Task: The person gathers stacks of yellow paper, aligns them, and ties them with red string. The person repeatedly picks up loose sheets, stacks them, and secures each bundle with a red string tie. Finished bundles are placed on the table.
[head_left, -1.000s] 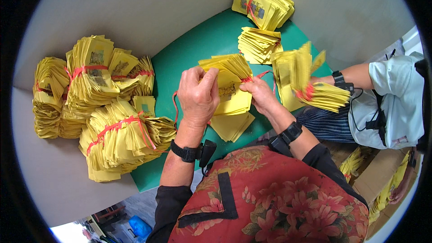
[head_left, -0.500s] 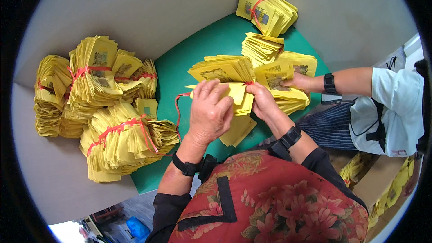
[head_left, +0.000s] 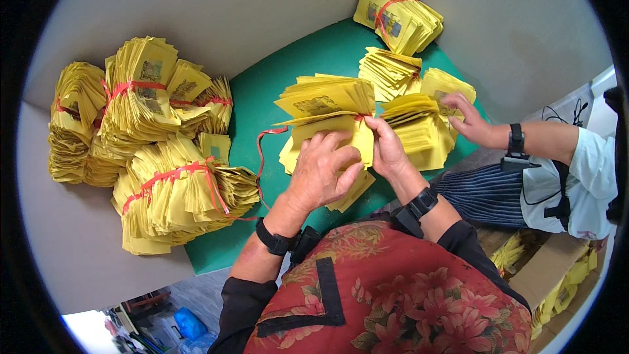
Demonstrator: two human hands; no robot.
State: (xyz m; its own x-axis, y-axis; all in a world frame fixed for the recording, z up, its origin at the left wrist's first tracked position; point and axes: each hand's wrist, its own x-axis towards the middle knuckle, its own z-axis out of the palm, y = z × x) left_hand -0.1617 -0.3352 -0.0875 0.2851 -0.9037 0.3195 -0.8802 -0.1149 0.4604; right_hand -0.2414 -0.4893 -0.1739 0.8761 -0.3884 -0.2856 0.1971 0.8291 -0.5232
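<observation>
Beyond a red floral apron (head_left: 406, 282), we see a fanned yellow paper bundle (head_left: 327, 99) above the smooth green tabletop (head_left: 262, 101). The left hand (head_left: 324, 170), fingers loosely spread, covers some lower sheets; the right hand (head_left: 390, 151) pinches its red-tied edge. Left of it, tied bundles (head_left: 164, 187) heap; right, a co-worker's hand (head_left: 473, 123).
</observation>
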